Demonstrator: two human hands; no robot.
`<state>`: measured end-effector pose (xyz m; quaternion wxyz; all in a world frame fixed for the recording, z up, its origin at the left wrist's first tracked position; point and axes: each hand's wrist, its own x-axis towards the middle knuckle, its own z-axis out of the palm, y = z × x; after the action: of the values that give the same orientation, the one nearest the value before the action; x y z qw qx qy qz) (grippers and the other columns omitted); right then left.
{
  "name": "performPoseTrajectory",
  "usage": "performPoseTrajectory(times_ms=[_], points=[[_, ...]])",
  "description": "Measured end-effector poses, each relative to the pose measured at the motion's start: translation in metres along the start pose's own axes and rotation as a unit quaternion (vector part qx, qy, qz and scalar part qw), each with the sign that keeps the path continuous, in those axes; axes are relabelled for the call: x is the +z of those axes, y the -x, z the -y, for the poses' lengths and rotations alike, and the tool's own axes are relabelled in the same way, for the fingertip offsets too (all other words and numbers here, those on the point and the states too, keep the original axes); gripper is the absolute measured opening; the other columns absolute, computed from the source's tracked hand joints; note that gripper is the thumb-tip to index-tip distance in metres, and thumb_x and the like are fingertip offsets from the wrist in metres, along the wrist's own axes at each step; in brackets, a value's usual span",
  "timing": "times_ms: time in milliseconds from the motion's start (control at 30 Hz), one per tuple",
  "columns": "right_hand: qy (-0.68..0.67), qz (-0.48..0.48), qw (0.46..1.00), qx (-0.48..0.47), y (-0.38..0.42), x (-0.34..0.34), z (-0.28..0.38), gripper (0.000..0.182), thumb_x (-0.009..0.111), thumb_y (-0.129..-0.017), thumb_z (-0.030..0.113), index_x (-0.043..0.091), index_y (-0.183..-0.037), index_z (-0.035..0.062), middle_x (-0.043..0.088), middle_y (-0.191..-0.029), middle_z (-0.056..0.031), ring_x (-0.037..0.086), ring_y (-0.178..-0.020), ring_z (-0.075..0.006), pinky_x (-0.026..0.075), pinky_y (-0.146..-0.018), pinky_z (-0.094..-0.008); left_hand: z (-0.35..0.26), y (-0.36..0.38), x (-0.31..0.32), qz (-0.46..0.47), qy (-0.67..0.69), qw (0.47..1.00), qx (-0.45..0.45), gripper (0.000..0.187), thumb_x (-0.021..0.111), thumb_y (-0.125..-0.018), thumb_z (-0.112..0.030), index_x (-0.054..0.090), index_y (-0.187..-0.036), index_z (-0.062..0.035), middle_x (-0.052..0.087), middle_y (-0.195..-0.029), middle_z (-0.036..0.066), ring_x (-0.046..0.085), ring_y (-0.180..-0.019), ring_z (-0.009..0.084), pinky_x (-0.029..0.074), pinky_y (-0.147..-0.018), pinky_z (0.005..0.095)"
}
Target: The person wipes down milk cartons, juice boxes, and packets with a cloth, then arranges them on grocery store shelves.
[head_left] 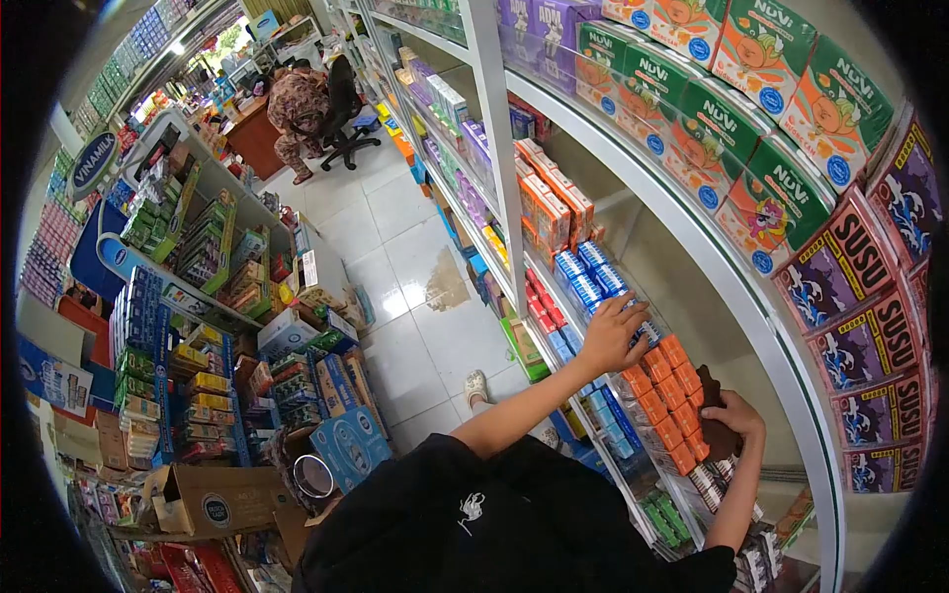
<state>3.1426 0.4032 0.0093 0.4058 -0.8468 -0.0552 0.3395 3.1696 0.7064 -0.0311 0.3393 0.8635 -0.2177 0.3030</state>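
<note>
My left hand [615,336] lies with fingers spread over the blue and white small cartons [591,277] on the shelf, close to the top of the orange cartons [664,400]. At the right end of those orange rows, my right hand [736,415] has its fingers wrapped round a dark brown item [714,400], which I cannot identify. Brown and white packs [714,482] are below the right hand. Red cartons [544,301] and light blue cartons [611,425] stand along the shelf's front side.
Green NUVI packs [771,203] and purple SUSU packs [860,361] fill the upper shelf, behind a curved white shelf edge [791,346]. A tiled aisle [395,257] runs between the shelf and stacked cartons [203,395]. A person [297,109] bends near an office chair [344,114].
</note>
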Motion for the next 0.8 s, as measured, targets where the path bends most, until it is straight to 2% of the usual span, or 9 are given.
performPoseTrajectory(times_ms=[133, 233, 333, 367, 433, 500, 600, 800], points=[[0.036, -0.017, 0.999, -0.021, 0.002, -0.002, 0.009, 0.047, 0.074, -0.064, 0.021, 0.059, -0.100, -0.0038, 0.063, -0.093, -0.0085, 0.058, -0.082, -0.0165, 0.044, -0.076, -0.0295, 0.002, 0.001, 0.002, -0.002, -0.002, 1.000, 0.002, 0.030, 0.057, -0.069, -0.019, 0.059, -0.096, -0.0039, 0.057, -0.110, 0.011, 0.045, -0.114, 0.0317, 0.035, -0.093, 0.0431], [-0.041, -0.017, 0.997, -0.068, -0.003, 0.002, -0.001, 0.044, 0.075, -0.062, 0.020, 0.061, -0.098, -0.0029, 0.064, -0.090, -0.0072, 0.058, -0.079, -0.0148, 0.045, -0.074, -0.0294, 0.003, 0.001, 0.002, -0.002, -0.006, 1.000, 0.006, 0.031, 0.057, -0.069, -0.019, 0.060, -0.095, -0.0039, 0.057, -0.110, 0.010, 0.045, -0.114, 0.0315, 0.035, -0.093, 0.0430], [0.002, -0.041, 0.999, -0.019, 0.004, -0.002, 0.008, 0.042, 0.075, -0.062, 0.019, 0.062, -0.096, -0.0012, 0.065, -0.086, -0.0056, 0.058, -0.077, -0.0130, 0.045, -0.072, -0.0285, 0.003, 0.001, 0.003, -0.003, -0.003, 1.000, 0.006, 0.030, 0.057, -0.069, -0.019, 0.060, -0.095, -0.0039, 0.057, -0.110, 0.010, 0.045, -0.113, 0.0315, 0.036, -0.092, 0.0430], [-0.001, -0.048, 0.998, -0.033, 0.003, -0.002, 0.005, 0.041, 0.076, -0.061, 0.019, 0.063, -0.095, -0.0009, 0.064, -0.084, -0.0052, 0.058, -0.075, -0.0129, 0.045, -0.071, -0.0284, 0.003, 0.001, 0.003, -0.005, -0.001, 1.000, 0.007, 0.030, 0.057, -0.069, -0.019, 0.059, -0.095, -0.0039, 0.057, -0.110, 0.010, 0.045, -0.113, 0.0314, 0.036, -0.092, 0.0430], [-0.009, -0.060, 0.996, -0.060, -0.004, -0.005, -0.014, 0.040, 0.076, -0.061, 0.019, 0.063, -0.093, -0.0002, 0.064, -0.082, -0.0043, 0.057, -0.073, -0.0125, 0.045, -0.070, -0.0283, 0.002, 0.000, 0.002, -0.010, 0.001, 1.000, 0.008, 0.030, 0.057, -0.069, -0.019, 0.059, -0.094, -0.0038, 0.057, -0.110, 0.010, 0.045, -0.113, 0.0314, 0.036, -0.091, 0.0430], [0.025, -0.087, 0.995, -0.053, -0.020, -0.013, -0.056, 0.039, 0.076, -0.060, 0.018, 0.063, -0.093, 0.0003, 0.064, -0.081, -0.0037, 0.057, -0.072, -0.0123, 0.046, -0.069, -0.0280, 0.002, 0.000, 0.001, -0.010, -0.003, 1.000, 0.009, 0.030, 0.057, -0.068, -0.019, 0.059, -0.094, -0.0038, 0.057, -0.109, 0.010, 0.046, -0.112, 0.0314, 0.036, -0.091, 0.0429], [0.062, -0.128, 0.988, -0.053, -0.021, -0.017, -0.077, 0.038, 0.075, -0.061, 0.018, 0.063, -0.092, 0.0000, 0.063, -0.081, -0.0033, 0.057, -0.071, -0.0120, 0.046, -0.068, -0.0279, 0.001, -0.001, 0.001, -0.010, -0.005, 1.000, 0.012, 0.030, 0.057, -0.068, -0.018, 0.059, -0.094, -0.0038, 0.057, -0.108, 0.010, 0.046, -0.112, 0.0314, 0.036, -0.090, 0.0429], [0.028, -0.073, 0.997, -0.016, -0.002, -0.007, -0.035, 0.034, 0.071, -0.067, 0.020, 0.061, -0.092, -0.0017, 0.062, -0.080, -0.0037, 0.055, -0.069, -0.0121, 0.045, -0.067, -0.0282, 0.002, -0.001, 0.001, -0.014, -0.002, 1.000, 0.011, 0.029, 0.056, -0.068, -0.018, 0.059, -0.093, -0.0039, 0.058, -0.107, 0.010, 0.046, -0.112, 0.0318, 0.037, -0.090, 0.0430]])
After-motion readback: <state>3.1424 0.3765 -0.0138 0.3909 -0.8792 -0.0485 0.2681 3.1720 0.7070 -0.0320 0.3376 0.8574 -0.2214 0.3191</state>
